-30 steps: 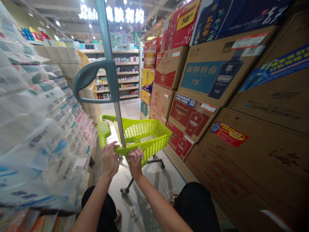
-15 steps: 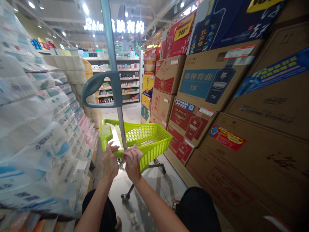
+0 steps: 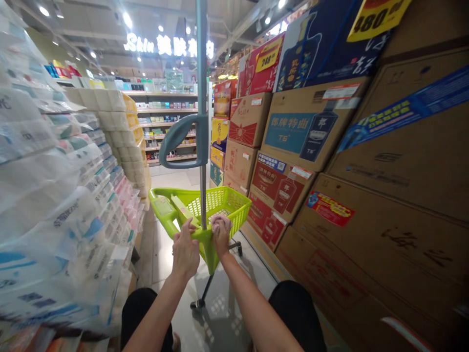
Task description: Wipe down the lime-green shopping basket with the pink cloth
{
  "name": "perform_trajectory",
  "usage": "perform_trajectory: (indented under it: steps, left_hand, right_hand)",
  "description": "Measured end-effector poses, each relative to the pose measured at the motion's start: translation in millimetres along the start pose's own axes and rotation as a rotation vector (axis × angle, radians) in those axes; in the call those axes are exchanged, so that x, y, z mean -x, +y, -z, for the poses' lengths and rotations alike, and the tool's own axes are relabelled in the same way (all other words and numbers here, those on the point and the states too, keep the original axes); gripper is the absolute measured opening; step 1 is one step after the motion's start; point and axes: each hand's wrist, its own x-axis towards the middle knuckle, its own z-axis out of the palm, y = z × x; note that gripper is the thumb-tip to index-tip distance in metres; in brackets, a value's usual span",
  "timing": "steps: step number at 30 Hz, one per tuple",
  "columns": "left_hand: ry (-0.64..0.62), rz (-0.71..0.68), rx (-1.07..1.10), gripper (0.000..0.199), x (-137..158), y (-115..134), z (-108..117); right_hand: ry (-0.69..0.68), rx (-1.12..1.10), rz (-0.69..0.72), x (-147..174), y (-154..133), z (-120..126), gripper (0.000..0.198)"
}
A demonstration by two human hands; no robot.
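Note:
A lime-green shopping cart [image 3: 240, 215] stands on the floor in front of me, its grey metal pole [image 3: 202, 195] rising from the near corner. A blue-grey loop handle [image 3: 166, 146] is fixed to that pole. My left hand [image 3: 186, 252] is bent over the cart's near rim, left of the pole, with its fingers curled against the green plastic. A crumpled pink cloth [image 3: 225, 222] is bunched in my right hand [image 3: 220, 239], which presses it to the rim just right of the pole. The fingertips of the right hand are partly hidden by the cloth.
Stacked cartons [image 3: 286, 188] form a wall on the right. White plastic-wrapped packs [image 3: 73, 205] are piled on the left, with paper rolls [image 3: 120, 127] behind them. Shelves of small goods [image 3: 166, 117] stand at the far end of the tiled aisle.
The cart has turned a little, and its pole and handle now appear farther right. Both hands have moved right with it, the right hand still holding the pink cloth.

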Motion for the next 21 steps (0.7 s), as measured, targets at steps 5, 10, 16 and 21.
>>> perform_trajectory:
  steps: [5, 10, 16, 21]
  left_hand:
    - [-0.039, -0.154, -0.078, 0.042, -4.1, -7.9, -8.1]
    - [0.034, -0.136, -0.105, 0.043, -6.3, -36.5, -18.0]
    - [-0.094, -0.157, 0.037, 0.047, -3.6, -26.8, -20.6]
    - [-0.110, -0.116, 0.043, 0.050, 0.1, -16.0, -21.4]
  right_hand:
    - [0.057, 0.024, -0.247, -8.0, -16.6, 21.9, 0.021]
    - [-0.031, 0.006, -0.097, 18.2, -79.3, 39.5, 0.024]
    - [-0.058, 0.058, -0.099, -10.1, -79.9, 52.8, 0.030]
    - [-0.194, 0.054, 0.023, -11.9, -74.1, 68.5, 0.029]
